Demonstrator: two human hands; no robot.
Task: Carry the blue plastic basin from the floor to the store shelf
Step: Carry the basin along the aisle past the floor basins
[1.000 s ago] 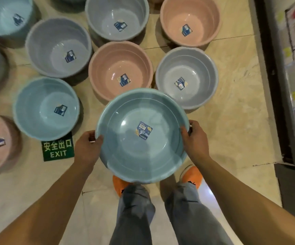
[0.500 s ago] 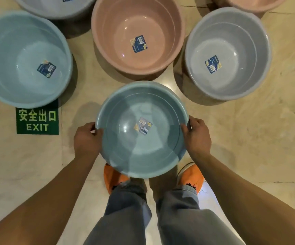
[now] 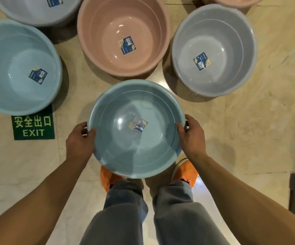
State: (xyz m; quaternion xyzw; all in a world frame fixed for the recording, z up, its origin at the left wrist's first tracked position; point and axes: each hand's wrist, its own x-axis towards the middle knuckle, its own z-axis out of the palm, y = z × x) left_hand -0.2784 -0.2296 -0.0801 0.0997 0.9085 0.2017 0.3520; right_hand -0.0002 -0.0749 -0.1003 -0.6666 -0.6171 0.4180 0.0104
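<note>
Both hands, left hand (image 3: pixel 80 140) and right hand (image 3: pixel 192 137), clasp opposite rims of the round blue plastic basin (image 3: pixel 136 129), lifted above the orange shoes (image 3: pixel 185 171). Next, probably: turn toward the shelf, unseen here.

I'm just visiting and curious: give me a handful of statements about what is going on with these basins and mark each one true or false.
1. Both hands hold the blue basin by its rim, the left hand and right hand on opposite sides. True.
2. The held basin has water in it. False: only a sticker label shows inside.
3. A green exit sign lies on the floor to the person's left. True.
4. The pink basin sits stacked inside the grey basin. False: they stand side by side on the floor.
5. The person wears black shoes. False: the shoes are orange.
</note>
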